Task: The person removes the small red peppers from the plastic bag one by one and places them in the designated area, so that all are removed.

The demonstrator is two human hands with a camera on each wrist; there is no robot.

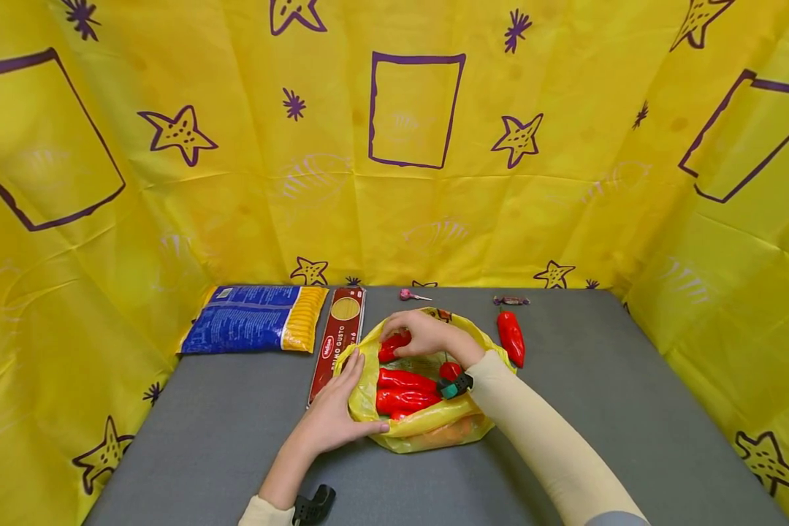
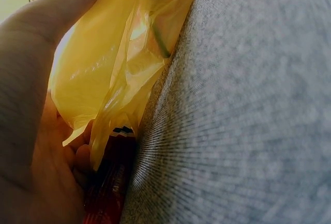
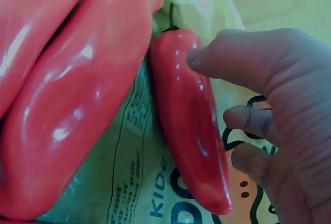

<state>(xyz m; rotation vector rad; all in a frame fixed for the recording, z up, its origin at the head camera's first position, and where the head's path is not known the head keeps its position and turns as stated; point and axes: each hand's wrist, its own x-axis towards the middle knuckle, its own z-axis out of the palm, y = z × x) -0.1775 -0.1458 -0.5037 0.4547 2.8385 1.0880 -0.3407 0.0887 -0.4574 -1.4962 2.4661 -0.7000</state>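
A yellow plastic bag [image 1: 427, 438] stands with its mouth wide apart, holding several glossy red peppers [image 1: 404, 391]. My left hand [image 1: 332, 416] lies along its left side, thumb and fingers spread against the rim; in the left wrist view the plastic runs beside the fingers [image 2: 83, 157]. Inside the mouth, my right hand [image 1: 424, 336] is at a smaller red pepper [image 3: 189, 115]. One fingertip touches or almost touches that pepper's upper end, and the other fingers [image 3: 251, 159] bend loosely apart from it. Larger peppers [image 3: 83, 94] lie to its left in the right wrist view.
Left of the bag lie a red spaghetti box [image 1: 338, 332] and a blue and yellow packet [image 1: 250, 318]. Another red pepper [image 1: 511, 338] is to the right, below a wrapped candy [image 1: 511, 300]. A pink lollipop [image 1: 413, 295] lies behind the bag. Yellow cloth [image 1: 421, 204] walls surround the grey table [image 1: 618, 409].
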